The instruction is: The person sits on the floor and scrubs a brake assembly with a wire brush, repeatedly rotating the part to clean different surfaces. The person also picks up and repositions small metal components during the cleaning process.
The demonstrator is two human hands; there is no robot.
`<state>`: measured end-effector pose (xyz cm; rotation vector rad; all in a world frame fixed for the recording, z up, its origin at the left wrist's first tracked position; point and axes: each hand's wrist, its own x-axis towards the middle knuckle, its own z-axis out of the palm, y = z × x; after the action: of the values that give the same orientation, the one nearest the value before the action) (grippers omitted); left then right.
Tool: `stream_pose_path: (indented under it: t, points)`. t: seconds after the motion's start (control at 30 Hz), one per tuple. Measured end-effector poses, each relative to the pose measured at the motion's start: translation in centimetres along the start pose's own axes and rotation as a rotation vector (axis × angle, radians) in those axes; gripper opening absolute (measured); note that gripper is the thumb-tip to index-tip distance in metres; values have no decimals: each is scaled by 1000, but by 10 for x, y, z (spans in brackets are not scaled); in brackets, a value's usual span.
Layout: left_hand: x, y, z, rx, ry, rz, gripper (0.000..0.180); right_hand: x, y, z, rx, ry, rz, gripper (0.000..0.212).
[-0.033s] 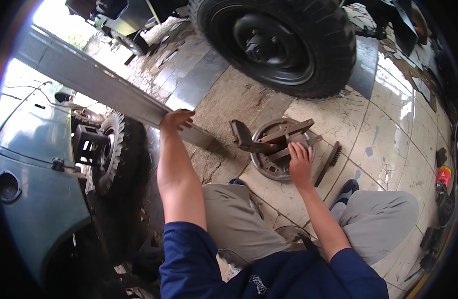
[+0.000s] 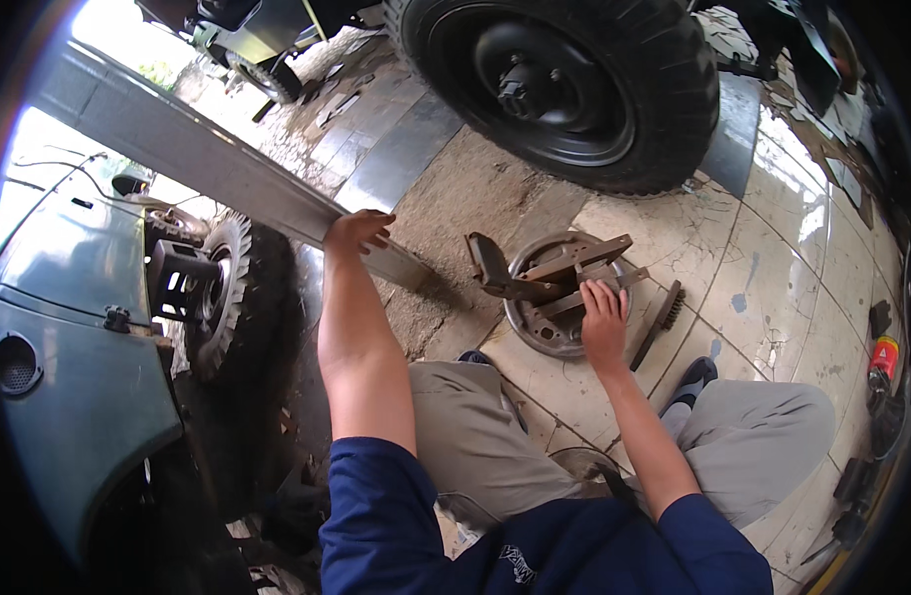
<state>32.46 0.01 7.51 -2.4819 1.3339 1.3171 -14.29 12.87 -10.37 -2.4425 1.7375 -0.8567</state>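
My right hand (image 2: 603,322) is on a rusty metal bracket (image 2: 577,260), its fingers together and bent over one of the flat bars. The bracket lies across a round, rim-like metal part (image 2: 530,335) on the floor between my feet. A pale, narrow piece shows by my fingertips, too small to name. To the right of the round part lies a wire brush (image 2: 659,325) with dark bristles. My left hand (image 2: 359,231) is against the grey metal post (image 2: 267,203), holding nothing, its fingers stretched out and apart.
A large black-tyred wheel (image 2: 565,94) stands just ahead. On the left is a green vehicle body (image 2: 79,327), with a treaded tyre (image 2: 227,297) beside it. A low round seat (image 2: 584,463) is under me. A red spray can (image 2: 883,355) lies at the far right.
The whole view has shifted very slightly, with the scene a little farther right. Both hands keep their places on the bracket and at the post.
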Motion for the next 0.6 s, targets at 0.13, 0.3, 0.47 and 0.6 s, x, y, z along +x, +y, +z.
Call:
stream_pose_path:
  t: [0.13,0.3,0.47,0.6]
  points:
    - [-7,-7,3,10,-15,-28,70,4,-9,-5,77,-47,31,48]
    - [-6,2,3,42,-30,-26,68,12,-2,-8,100,-102,37,49]
    - [-7,3,6,-85,-6,21,65,11,4,-2,65,-89,1,50]
    - [5,-5,-4,-39,-73,-24,73,9,5,1,57,-75,-17,50]
